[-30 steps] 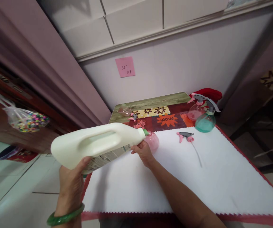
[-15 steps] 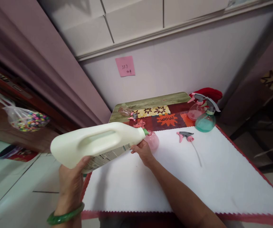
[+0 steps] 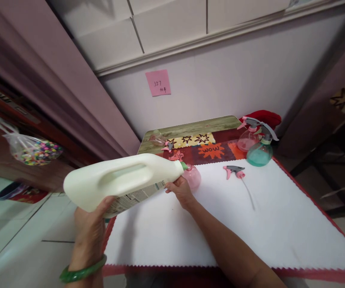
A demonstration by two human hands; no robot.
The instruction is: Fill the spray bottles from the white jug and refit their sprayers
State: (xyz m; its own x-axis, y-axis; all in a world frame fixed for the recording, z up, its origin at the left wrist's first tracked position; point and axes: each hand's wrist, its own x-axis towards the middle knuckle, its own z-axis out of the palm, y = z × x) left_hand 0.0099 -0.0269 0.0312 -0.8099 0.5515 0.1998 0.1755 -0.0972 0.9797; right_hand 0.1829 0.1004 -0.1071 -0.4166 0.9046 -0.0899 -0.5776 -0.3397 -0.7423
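Note:
A large white jug [image 3: 124, 172] with a green spout lies tilted in the air, its spout at the mouth of a pink spray bottle [image 3: 194, 178] without its head. My left hand [image 3: 93, 220], a green bangle on its wrist, is closed on the jug's lower end from beneath. Near the neck my right hand [image 3: 181, 193] supports the jug with its fingers, close against the pink bottle. Whether liquid flows cannot be seen. A pink and grey trigger sprayer head [image 3: 235, 171] with its thin tube lies on the white mat right of the bottle.
At the table's back right stand a teal spray bottle [image 3: 259, 154] and another pink one [image 3: 247, 140]. A clear spray bottle [image 3: 159, 138] lies at the back left. A bag of colourful beads [image 3: 37, 152] hangs at left. The white mat [image 3: 250, 236] covers the table's front.

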